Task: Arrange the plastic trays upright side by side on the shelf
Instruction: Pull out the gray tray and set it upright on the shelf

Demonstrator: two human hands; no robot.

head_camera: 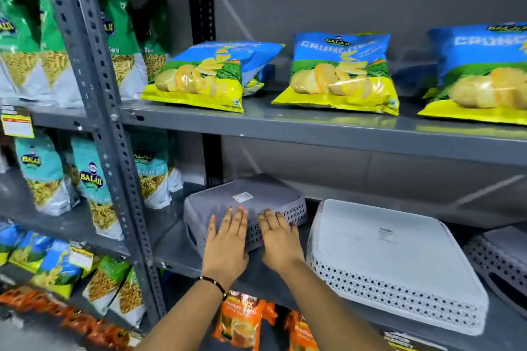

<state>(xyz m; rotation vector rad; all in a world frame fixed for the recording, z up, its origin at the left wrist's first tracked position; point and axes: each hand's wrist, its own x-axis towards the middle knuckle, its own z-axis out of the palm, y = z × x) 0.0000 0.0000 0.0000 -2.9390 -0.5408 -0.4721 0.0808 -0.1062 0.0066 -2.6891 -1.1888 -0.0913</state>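
Hands, left [226,239] and right [278,236], lay flat and released on the dark grey tray [251,202]; we saw the third tray [502,259] cut off beside the pale tray [385,251].

Grey steel shelves, stocked on every level in view.

The middle shelf [182,253], lower centre of the frame, carries three trays lying upside down: a dark grey tray [251,196] at centre, a pale tray [379,248] to its right with a gap between them, and a third tray [502,259] cut off at the right edge. The upper shelf [285,122] carries three blue-and-yellow chip bags [342,71] in a row, leaning back, with another bag behind the left one. On the left-hand shelves [65,225], past the slotted post [94,88], green snack packs [119,37] stand at upper left and teal packs [91,179] stand a level below.
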